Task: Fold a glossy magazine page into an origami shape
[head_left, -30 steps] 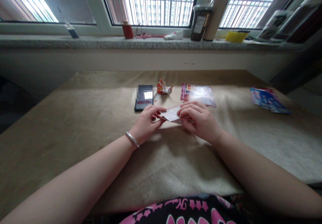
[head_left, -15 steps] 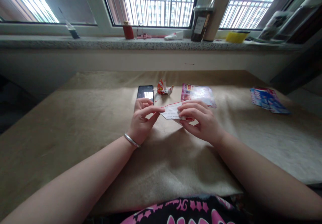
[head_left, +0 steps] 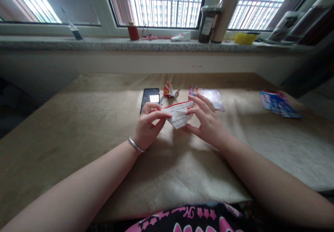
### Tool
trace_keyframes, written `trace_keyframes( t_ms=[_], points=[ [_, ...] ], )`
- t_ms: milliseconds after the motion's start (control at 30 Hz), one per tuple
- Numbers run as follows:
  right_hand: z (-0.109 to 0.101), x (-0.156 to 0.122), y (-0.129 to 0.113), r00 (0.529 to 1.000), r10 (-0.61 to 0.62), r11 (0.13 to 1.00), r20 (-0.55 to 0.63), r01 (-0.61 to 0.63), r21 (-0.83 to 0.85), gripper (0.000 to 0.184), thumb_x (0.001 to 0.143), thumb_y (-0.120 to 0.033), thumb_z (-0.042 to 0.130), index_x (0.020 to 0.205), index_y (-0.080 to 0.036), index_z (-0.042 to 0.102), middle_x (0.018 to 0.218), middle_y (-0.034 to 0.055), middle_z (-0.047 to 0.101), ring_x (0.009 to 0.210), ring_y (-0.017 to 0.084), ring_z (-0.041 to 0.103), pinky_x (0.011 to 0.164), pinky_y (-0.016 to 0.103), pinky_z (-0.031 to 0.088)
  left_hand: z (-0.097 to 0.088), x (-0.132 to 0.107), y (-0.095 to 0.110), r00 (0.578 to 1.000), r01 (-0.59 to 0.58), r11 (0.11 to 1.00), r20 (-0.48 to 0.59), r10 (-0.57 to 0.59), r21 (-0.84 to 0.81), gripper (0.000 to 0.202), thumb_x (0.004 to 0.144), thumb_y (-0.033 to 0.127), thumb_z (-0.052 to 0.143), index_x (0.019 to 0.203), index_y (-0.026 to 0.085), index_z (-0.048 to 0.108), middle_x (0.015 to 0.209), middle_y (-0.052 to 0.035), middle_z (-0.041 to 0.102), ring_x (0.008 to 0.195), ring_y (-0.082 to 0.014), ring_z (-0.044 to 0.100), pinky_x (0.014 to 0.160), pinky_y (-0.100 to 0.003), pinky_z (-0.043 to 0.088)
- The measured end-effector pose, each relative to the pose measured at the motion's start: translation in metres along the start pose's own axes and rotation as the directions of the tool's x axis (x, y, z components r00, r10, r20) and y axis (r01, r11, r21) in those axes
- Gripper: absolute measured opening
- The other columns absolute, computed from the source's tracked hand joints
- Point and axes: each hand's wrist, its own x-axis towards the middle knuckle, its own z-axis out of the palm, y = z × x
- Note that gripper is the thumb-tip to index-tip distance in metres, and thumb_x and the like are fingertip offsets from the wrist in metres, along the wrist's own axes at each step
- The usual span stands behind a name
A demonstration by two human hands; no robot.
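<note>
A folded piece of printed white paper with a red edge [head_left: 178, 115] is held up off the table between both hands. My left hand [head_left: 147, 126], with a silver bangle on its wrist, pinches the paper's left corner. My right hand [head_left: 207, 122] pinches the right side between thumb and forefinger, its other fingers stretched out. A black phone [head_left: 149, 97] lies just behind my left hand. A small folded red-and-white paper figure [head_left: 170, 90] sits beyond the held paper.
A glossy leaflet [head_left: 208, 96] lies behind my right hand and blue leaflets [head_left: 276, 103] lie at the far right. The table is covered with a beige cloth [head_left: 91, 120]. The windowsill [head_left: 104, 44] holds a red cup [head_left: 133, 32], a dark jar [head_left: 207, 24] and a yellow box [head_left: 245, 37].
The paper has been lifted from the table and turned up, showing a pointed lower flap. My right hand's fingers have spread out; my left hand has risen slightly.
</note>
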Motion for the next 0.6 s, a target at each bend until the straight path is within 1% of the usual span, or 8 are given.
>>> trace_keyframes(
  t_ms=[133,200,267,333,400,467,533,600],
  points=[
    [0.0014,-0.0002,-0.0013,0.999,-0.007,1.0,0.046,0.007,0.007,0.02,0.076,-0.026,0.067,0.092,-0.023,0.055,0.135,0.0086,0.049,0.134,0.03,0.029,0.105,0.053,0.032,-0.0024,0.0001,0.0055,0.992,0.112,0.994,0.058,-0.112,0.011,0.019,0.081,0.012,0.051,0.086,0.019,0.067,0.106,-0.0059,0.047,0.097,-0.015,0.053,0.084,-0.03,0.051],
    [0.0011,0.0003,-0.0017,0.997,-0.021,1.0,0.068,0.019,0.023,0.019,0.076,-0.027,0.066,0.091,-0.023,0.055,0.132,0.008,0.052,0.134,0.03,0.03,0.105,0.052,0.033,-0.003,0.0006,0.0065,0.988,0.127,0.992,0.087,-0.127,0.005,0.018,0.081,0.014,0.05,0.085,0.018,0.067,0.106,-0.0065,0.049,0.098,-0.016,0.054,0.084,-0.031,0.052],
    [0.0011,0.0007,-0.0014,0.996,-0.029,0.999,0.086,0.025,0.044,0.016,0.077,-0.025,0.064,0.09,-0.022,0.055,0.126,0.0072,0.057,0.131,0.03,0.033,0.104,0.05,0.034,-0.0026,0.0016,0.0058,0.991,0.084,0.996,0.101,-0.085,0.018,0.016,0.081,0.015,0.052,0.085,0.018,0.067,0.104,-0.0066,0.052,0.099,-0.0167,0.054,0.086,-0.032,0.052],
    [0.0019,0.0005,-0.0005,0.995,-0.021,0.998,0.1,0.014,0.067,0.01,0.078,-0.019,0.06,0.087,-0.022,0.056,0.114,0.0064,0.062,0.122,0.027,0.044,0.101,0.047,0.037,-0.0012,0.0026,0.0044,0.995,0.0,0.999,0.104,-0.004,0.038,0.015,0.081,0.013,0.054,0.085,0.018,0.067,0.099,-0.0061,0.056,0.096,-0.0163,0.055,0.087,-0.033,0.05],
    [0.0033,-0.0005,0.0004,0.993,0.038,0.996,0.114,-0.046,0.075,0.009,0.08,-0.015,0.056,0.086,-0.021,0.056,0.099,0.0059,0.066,0.102,0.023,0.057,0.09,0.041,0.044,0.0006,0.0031,0.0032,0.992,-0.072,0.996,0.111,0.066,0.046,0.014,0.082,0.012,0.055,0.086,0.019,0.067,0.094,-0.0053,0.058,0.091,-0.0151,0.056,0.085,-0.033,0.05],
    [0.0049,-0.0021,0.0009,0.984,0.132,0.987,0.12,-0.142,0.078,0.011,0.079,-0.015,0.056,0.088,-0.02,0.055,0.089,0.0053,0.066,0.084,0.02,0.06,0.077,0.035,0.048,0.0017,0.0027,0.003,0.988,-0.089,0.995,0.126,0.084,0.034,0.014,0.082,0.012,0.055,0.088,0.019,0.066,0.093,-0.0051,0.058,0.09,-0.0148,0.055,0.08,-0.031,0.052],
    [0.0059,-0.0035,0.0008,0.97,0.206,0.971,0.127,-0.219,0.092,0.016,0.077,-0.016,0.059,0.092,-0.02,0.056,0.087,0.0043,0.066,0.078,0.019,0.06,0.07,0.031,0.047,0.0018,0.0018,0.0035,0.99,-0.058,0.998,0.13,0.056,0.016,0.017,0.083,0.013,0.055,0.096,0.019,0.064,0.098,-0.0061,0.056,0.094,-0.0156,0.054,0.078,-0.029,0.053],
    [0.0056,-0.004,0.0002,0.963,0.215,0.966,0.162,-0.234,0.111,0.015,0.077,-0.018,0.06,0.091,-0.02,0.058,0.087,0.0033,0.066,0.076,0.017,0.061,0.068,0.028,0.047,0.0009,0.0009,0.0039,0.994,-0.005,1.0,0.108,0.006,-0.003,0.024,0.084,0.016,0.053,0.107,0.018,0.06,0.105,-0.0076,0.053,0.099,-0.0167,0.053,0.078,-0.03,0.053]
  ],
)
